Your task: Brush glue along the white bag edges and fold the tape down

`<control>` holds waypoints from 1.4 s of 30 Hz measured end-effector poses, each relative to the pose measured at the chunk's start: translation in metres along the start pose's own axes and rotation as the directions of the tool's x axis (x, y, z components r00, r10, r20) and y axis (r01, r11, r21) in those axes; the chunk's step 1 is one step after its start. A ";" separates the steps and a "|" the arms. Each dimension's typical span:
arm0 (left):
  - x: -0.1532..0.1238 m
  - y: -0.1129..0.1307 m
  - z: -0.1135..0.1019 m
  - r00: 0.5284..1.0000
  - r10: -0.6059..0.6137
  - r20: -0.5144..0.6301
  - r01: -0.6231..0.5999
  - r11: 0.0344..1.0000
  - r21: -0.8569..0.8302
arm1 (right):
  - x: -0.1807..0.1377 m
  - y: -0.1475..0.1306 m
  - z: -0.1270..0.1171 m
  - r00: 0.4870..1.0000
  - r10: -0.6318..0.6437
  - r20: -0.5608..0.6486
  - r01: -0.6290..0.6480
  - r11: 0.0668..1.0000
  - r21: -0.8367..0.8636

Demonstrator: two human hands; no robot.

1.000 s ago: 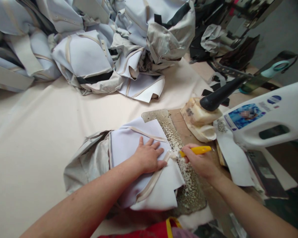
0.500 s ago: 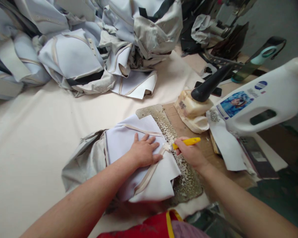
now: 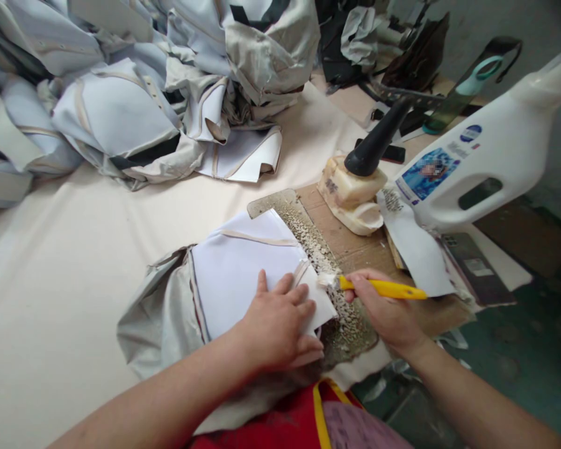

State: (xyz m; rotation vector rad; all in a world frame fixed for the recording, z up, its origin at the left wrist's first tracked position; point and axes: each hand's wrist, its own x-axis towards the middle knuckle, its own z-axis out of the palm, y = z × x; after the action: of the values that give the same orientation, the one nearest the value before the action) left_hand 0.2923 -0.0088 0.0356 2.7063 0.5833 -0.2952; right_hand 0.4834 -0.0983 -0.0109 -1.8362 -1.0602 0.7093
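Note:
My left hand (image 3: 280,321) lies with its fingers spread on a white sewn fabric piece (image 3: 238,268) that has a tan seam strip and a grey fabric body at its left. The right edge of this piece rests on a flat slab (image 3: 271,202) crusted with whitish crumbs. In my right hand (image 3: 383,308) is a brush (image 3: 397,289) with a yellow handle. Its white-coated bristles are over the slab, close beside the right edge of the fabric piece. My left palm and forearm hide the near part of the piece.
Behind the slab stands a cream-coloured pot (image 3: 350,187) with a black stick-like top, on cardboard (image 3: 322,212). A large white jug (image 3: 500,149), a phone (image 3: 477,265) and a green bottle (image 3: 453,100) are at the right. Similar sewn pieces (image 3: 116,106) are heaped at the back left.
My left hand has moved nearer to my body, and the near part of the fabric piece looks folded over. The brush has moved right, off the fabric. The whole view has shifted slightly.

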 end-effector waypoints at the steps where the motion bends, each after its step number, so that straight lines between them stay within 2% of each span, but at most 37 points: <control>1: -0.003 0.005 0.002 1.000 0.009 0.024 -0.009 1.000 -0.002 | 0.000 0.002 0.003 0.999 -0.030 0.034 0.030 1.000 0.000; 5: 0.001 0.008 0.013 0.998 -0.024 0.060 0.023 1.000 0.018 | -0.019 0.017 0.009 0.977 -0.066 0.205 0.086 0.992 -0.089; 8: 0.006 0.005 0.018 0.998 -0.030 0.062 0.029 0.999 0.017 | -0.038 0.027 -0.001 0.971 -0.019 0.237 0.052 0.990 -0.132; 10: 0.006 0.004 0.019 0.999 -0.027 0.045 0.026 1.000 0.018 | -0.044 0.027 -0.011 0.976 0.023 0.216 0.009 0.989 -0.145; 12: 0.005 0.005 0.020 0.999 -0.026 0.029 0.025 0.999 0.025 | -0.044 0.021 -0.019 0.990 0.030 0.140 -0.008 0.988 -0.155; 14: 0.005 0.007 0.021 0.999 -0.027 0.022 0.026 0.999 0.037 | -0.039 0.014 -0.022 0.999 -0.002 0.037 0.008 0.987 -0.163; 16: 0.006 0.009 0.020 0.999 -0.030 0.024 0.029 0.998 0.053 | -0.036 0.010 -0.019 0.999 -0.048 0.004 0.048 0.987 -0.152; 19: 0.009 0.011 0.019 0.999 -0.036 0.037 0.033 0.997 0.075 | -0.037 0.012 -0.008 0.991 -0.072 0.113 0.083 0.992 -0.097; 22: 0.011 0.013 0.019 0.998 -0.037 0.050 0.033 0.996 0.085 | -0.043 0.020 -0.005 0.974 -0.041 0.224 0.064 0.994 -0.094; 24: 0.012 0.013 0.019 0.998 -0.036 0.050 0.032 0.996 0.083 | -0.046 0.023 -0.011 0.975 0.012 0.221 0.013 0.994 -0.111; 28: 0.012 0.013 0.019 0.998 -0.037 0.048 0.033 0.996 0.085 | -0.040 0.019 -0.018 0.991 0.059 0.121 -0.049 0.995 -0.084; 32: 0.012 0.013 0.019 0.998 -0.036 0.049 0.032 0.995 0.096 | -0.016 0.016 -0.001 0.984 -0.009 0.180 0.024 0.997 -0.078; 36: 0.011 0.013 0.020 0.997 -0.038 0.073 0.030 0.994 0.107 | 0.005 0.017 0.015 0.991 -0.093 0.093 0.098 0.994 -0.045; 39: 0.012 0.013 0.019 0.997 -0.043 0.071 0.036 0.994 0.102 | -0.004 0.019 0.015 0.984 -0.127 0.126 0.135 0.989 -0.063; 42: 0.011 0.012 0.018 0.997 -0.039 0.069 0.032 0.995 0.094 | -0.029 0.023 0.007 0.972 -0.127 0.196 0.148 0.984 -0.096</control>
State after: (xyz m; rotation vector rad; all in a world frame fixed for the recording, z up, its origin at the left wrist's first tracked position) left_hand 0.3054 -0.0222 0.0196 2.7636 0.6120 -0.4365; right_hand 0.4726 -0.1262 -0.0331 -1.7927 -1.3615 0.7665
